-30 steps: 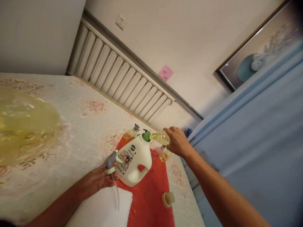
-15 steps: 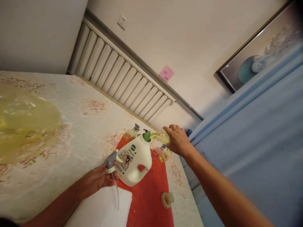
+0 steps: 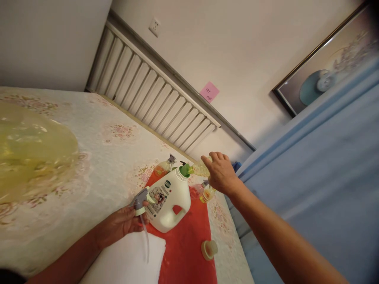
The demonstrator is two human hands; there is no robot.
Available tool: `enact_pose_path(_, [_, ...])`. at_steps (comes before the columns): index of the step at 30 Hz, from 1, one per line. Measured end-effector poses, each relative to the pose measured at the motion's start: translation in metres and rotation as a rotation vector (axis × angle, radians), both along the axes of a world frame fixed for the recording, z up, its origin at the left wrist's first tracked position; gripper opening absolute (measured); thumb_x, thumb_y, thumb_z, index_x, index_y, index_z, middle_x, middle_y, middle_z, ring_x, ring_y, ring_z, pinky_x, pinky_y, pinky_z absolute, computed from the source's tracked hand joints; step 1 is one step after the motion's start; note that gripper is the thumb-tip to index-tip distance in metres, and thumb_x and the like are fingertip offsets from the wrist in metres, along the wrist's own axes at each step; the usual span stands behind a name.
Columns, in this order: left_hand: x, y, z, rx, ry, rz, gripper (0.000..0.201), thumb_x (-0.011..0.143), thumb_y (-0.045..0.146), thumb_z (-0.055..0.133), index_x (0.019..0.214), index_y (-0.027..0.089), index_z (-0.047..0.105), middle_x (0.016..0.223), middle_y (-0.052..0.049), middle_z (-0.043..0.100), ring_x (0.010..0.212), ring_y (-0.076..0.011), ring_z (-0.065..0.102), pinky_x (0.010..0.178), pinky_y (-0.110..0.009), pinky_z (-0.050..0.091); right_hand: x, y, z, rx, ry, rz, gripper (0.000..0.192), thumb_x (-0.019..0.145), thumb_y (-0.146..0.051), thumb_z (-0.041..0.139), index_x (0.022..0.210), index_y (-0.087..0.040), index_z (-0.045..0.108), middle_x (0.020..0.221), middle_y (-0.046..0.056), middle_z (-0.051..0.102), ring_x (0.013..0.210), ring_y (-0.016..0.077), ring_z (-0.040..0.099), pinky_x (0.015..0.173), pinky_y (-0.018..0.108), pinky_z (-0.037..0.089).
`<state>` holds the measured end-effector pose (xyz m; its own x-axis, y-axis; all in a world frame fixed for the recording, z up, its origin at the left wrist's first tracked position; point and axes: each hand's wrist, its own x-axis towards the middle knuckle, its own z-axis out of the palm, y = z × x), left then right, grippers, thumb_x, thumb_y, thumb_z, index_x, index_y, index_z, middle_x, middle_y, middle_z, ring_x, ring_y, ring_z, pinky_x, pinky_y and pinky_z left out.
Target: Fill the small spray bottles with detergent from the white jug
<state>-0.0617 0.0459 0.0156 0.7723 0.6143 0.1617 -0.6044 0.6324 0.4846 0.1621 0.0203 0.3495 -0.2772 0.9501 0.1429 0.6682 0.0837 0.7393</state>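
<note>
- Since the earlier frames, my right hand (image 3: 220, 173) is tipping the small clear bottle (image 3: 200, 169) further over; its mouth is now sitting closer to the green funnel (image 3: 184, 170) than it did a second ago, and less of the bottle is showing past my knuckles.
- I am judging from that steeper tilt that the yellowish liquid is draining into the white jug (image 3: 168, 201), though no stream is visible to me at this size.
- Fingers of my right hand are clenched round the small clear bottle, holding it nearly level above the funnel, which is standing in the neck of the jug.
- Fingers of my left hand (image 3: 122, 223) are grasping the grey spray head (image 3: 139, 202), with its dip tube (image 3: 145, 240) hanging down over the white cloth (image 3: 130, 260); this hand is resting just beside the jug and is showing no clear shift from the earlier frames.
- I am noting the jug standing upright on the red mat (image 3: 186, 244), which is lying on the flowered bench (image 3: 97, 157).
- Other items are keeping their places: two small bottles with amber liquid, one behind the jug (image 3: 162, 167) and one under my right wrist (image 3: 206, 193), and a loose cream cap (image 3: 209, 249) on the mat.
</note>
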Motion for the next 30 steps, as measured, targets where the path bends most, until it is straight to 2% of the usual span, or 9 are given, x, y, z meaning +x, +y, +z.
enact_pose_path(6, [0.001,0.002,-0.001,-0.013,-0.015,-0.017,0.035,0.090,0.035,0.069,0.124,0.027,0.069,0.100,-0.007,0.075,0.093,-0.0192,0.069,0.084,-0.030,0.055,-0.006,0.000,0.000,-0.008,-0.035,0.017,0.061,0.073,-0.008,0.061,0.132,-0.019,0.056,0.126,0.018,0.055,0.113,0.0334,0.046,0.094,0.043,0.032])
enact_pose_path(11, [0.002,0.003,-0.003,0.002,0.008,-0.014,0.034,0.091,0.032,0.067,0.125,0.023,0.068,0.099,-0.010,0.074,0.093,-0.0221,0.069,0.082,-0.031,0.055,-0.006,0.000,-0.001,-0.004,-0.053,0.027,0.058,0.075,-0.009,0.060,0.132,-0.019,0.055,0.123,0.018,0.055,0.113,0.0335,0.045,0.096,0.044,0.030])
enact_pose_path(21, [0.000,0.001,0.004,0.058,0.074,0.016,0.028,0.089,0.035,0.070,0.112,0.020,0.072,0.092,-0.010,0.074,0.083,-0.0207,0.070,0.075,-0.030,0.056,-0.006,-0.006,-0.008,-0.008,-0.018,-0.005,0.058,0.074,-0.009,0.060,0.131,-0.019,0.055,0.123,0.017,0.056,0.112,0.0319,0.047,0.095,0.042,0.032])
enact_pose_path(25, [-0.003,-0.006,0.006,0.050,0.117,0.075,0.022,0.089,0.030,0.070,0.109,0.020,0.072,0.090,-0.010,0.073,0.085,-0.0215,0.070,0.074,-0.030,0.056,0.008,-0.012,-0.019,-0.005,0.141,-0.083,0.064,0.075,-0.010,0.061,0.137,-0.021,0.051,0.125,0.016,0.057,0.112,0.0302,0.049,0.092,0.040,0.037])
enact_pose_path(28, [-0.007,-0.018,0.003,0.026,0.135,0.112,0.023,0.089,0.030,0.071,0.110,0.019,0.071,0.092,-0.010,0.073,0.088,-0.0215,0.070,0.074,-0.030,0.057,0.025,-0.023,-0.033,-0.010,0.415,-0.122,0.065,0.076,-0.016,0.064,0.139,-0.020,0.051,0.122,0.013,0.059,0.112,0.0279,0.054,0.094,0.037,0.041])
enact_pose_path(30, [-0.011,-0.027,0.001,-0.003,0.146,0.155,0.021,0.089,0.030,0.071,0.107,0.019,0.070,0.094,-0.010,0.073,0.090,-0.0202,0.070,0.075,-0.029,0.058,0.038,-0.036,-0.047,0.005,0.641,-0.092,0.064,0.075,-0.019,0.067,0.137,-0.019,0.052,0.121,0.012,0.060,0.112,0.0266,0.057,0.096,0.037,0.044])
